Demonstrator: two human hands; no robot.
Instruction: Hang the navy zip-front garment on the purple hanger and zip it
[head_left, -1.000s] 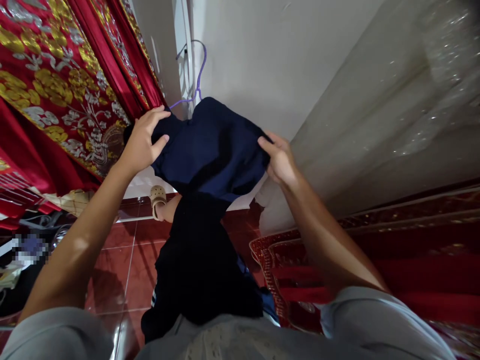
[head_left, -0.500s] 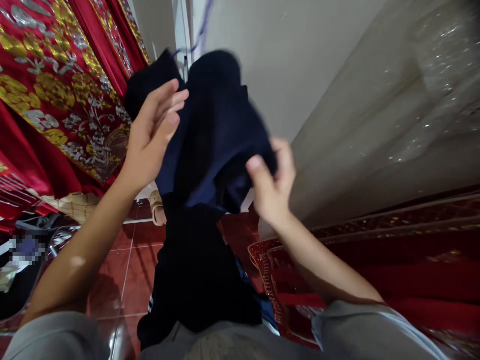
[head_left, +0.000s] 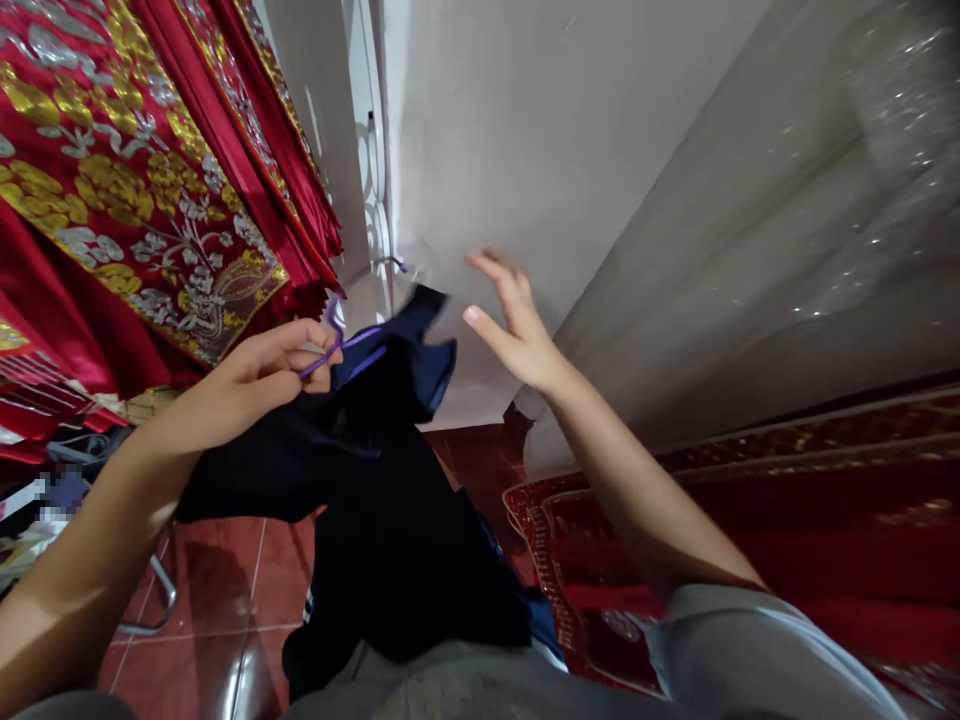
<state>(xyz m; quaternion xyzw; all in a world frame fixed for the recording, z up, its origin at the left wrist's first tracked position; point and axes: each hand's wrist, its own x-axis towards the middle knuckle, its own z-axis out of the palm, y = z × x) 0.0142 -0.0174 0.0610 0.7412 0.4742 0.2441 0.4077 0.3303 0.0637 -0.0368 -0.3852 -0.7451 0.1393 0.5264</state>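
My left hand is closed around a thin purple clothes hanger, its fingers bent over the bar. A dark navy garment hangs with the hanger, its folds spread below and beyond my left hand; motion blurs its edges, and its kind is unclear. To the right, my right hand is raised with thumb and fingers apart. Nothing is in it, and a gap separates it from the navy cloth.
Red satin cloth with gold and silver embroidery hangs at the left. A pale wall rises ahead, with clear plastic sheeting at right. Red beaded cloth lies lower right. Red tiles cover the floor.
The navy garment has moved down and left, away from my right hand, which has let go and opened. My left hand has dropped and closed on the purple hanger.
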